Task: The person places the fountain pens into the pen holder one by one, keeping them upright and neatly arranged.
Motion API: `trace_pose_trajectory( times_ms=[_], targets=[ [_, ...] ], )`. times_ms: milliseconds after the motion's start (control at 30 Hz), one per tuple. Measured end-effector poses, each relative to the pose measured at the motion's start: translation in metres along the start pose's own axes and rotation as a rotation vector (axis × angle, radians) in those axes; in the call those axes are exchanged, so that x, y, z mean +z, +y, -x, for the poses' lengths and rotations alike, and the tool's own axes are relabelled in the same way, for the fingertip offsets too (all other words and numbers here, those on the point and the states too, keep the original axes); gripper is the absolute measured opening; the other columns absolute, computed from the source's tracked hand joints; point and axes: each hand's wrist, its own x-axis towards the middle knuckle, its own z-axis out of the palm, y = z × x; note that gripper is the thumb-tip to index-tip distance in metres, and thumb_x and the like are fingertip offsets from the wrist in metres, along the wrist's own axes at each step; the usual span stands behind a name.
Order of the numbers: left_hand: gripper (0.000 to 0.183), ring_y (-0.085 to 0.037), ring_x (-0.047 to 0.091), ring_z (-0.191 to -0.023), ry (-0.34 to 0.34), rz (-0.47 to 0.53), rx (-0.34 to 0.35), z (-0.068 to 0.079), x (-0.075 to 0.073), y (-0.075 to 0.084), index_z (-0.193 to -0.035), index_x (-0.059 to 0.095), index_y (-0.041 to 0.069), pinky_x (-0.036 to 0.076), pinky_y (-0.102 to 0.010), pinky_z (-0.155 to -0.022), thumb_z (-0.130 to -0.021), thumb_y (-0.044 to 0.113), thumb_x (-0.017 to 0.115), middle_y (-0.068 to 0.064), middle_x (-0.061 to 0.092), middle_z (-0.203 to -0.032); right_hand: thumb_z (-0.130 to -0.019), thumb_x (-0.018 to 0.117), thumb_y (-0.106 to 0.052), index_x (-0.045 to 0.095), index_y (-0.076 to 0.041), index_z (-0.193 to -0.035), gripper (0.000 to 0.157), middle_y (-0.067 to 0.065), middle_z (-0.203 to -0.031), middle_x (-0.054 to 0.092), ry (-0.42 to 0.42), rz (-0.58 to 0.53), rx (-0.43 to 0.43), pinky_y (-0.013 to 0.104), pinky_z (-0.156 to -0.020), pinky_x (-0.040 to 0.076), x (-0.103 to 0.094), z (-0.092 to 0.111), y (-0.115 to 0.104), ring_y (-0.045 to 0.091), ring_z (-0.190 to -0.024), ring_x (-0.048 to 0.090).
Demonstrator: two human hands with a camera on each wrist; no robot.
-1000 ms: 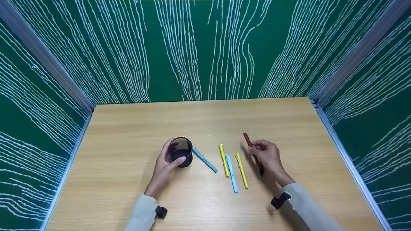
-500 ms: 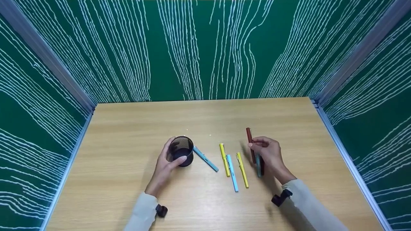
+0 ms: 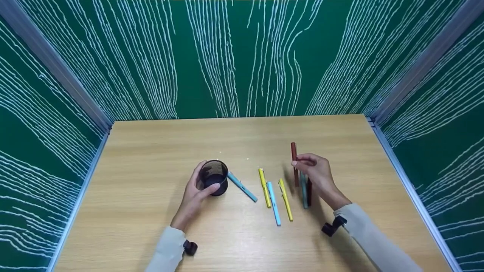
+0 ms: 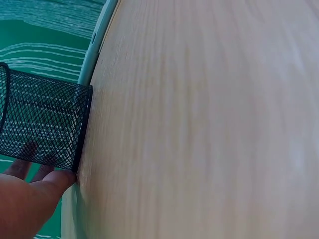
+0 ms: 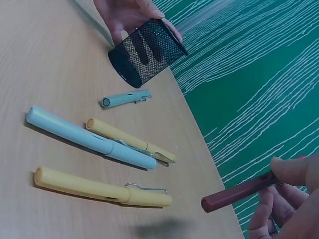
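Note:
My left hand (image 3: 193, 197) holds a black mesh pen cup (image 3: 214, 176), fingers round its far left side and thumb at the near side. In the left wrist view the cup (image 4: 42, 119) stands with its base on the table. My right hand (image 3: 318, 177) pinches a dark red pen (image 3: 293, 152) between thumb and fingers. The right wrist view shows that red pen (image 5: 234, 194) held off the table. Beside and partly beneath this hand lie a teal pen (image 3: 304, 196) and another dark pen (image 3: 309, 196).
Between the hands lie two yellow pens (image 3: 264, 188) (image 3: 286, 200), with a light blue pen (image 3: 273, 204) touching or close to the left one. A teal pen (image 3: 242, 187) lies right beside the cup. Green panels (image 3: 242, 56) with white lines border the wooden table (image 3: 159, 143).
My right hand has moved slightly away from me, lifting the red pen off from beside the teal and dark pens and turning it straighter. The left hand and cup stay put.

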Motion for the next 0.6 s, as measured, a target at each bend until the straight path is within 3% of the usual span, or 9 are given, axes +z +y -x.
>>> trace_pose_trajectory(
  times_ms=[167,600],
  targets=[
    [0.091,-0.026,0.032,-0.164,0.007,-0.011,-0.001,0.0,-0.001,0.001,-0.171,0.037,0.014,0.022,-0.043,-0.135,-0.095,0.006,0.086,-0.013,0.043,-0.171,-0.1,0.083,-0.007,0.072,0.007,-0.122,0.029,0.0,-0.096,0.077,-0.01,-0.015,-0.03,0.029,-0.083,0.062,0.002,0.0,-0.004,0.011,-0.09,0.073],
    [0.092,-0.028,0.032,-0.164,0.006,-0.034,0.001,-0.001,0.001,0.002,-0.172,0.037,0.015,0.022,-0.045,-0.135,-0.095,0.009,0.086,-0.012,0.041,-0.173,-0.1,0.082,-0.006,0.072,0.009,-0.122,0.028,0.003,-0.099,0.078,-0.02,-0.018,-0.078,0.026,-0.08,0.062,0.007,0.011,-0.011,0.013,-0.091,0.075]
  ],
)
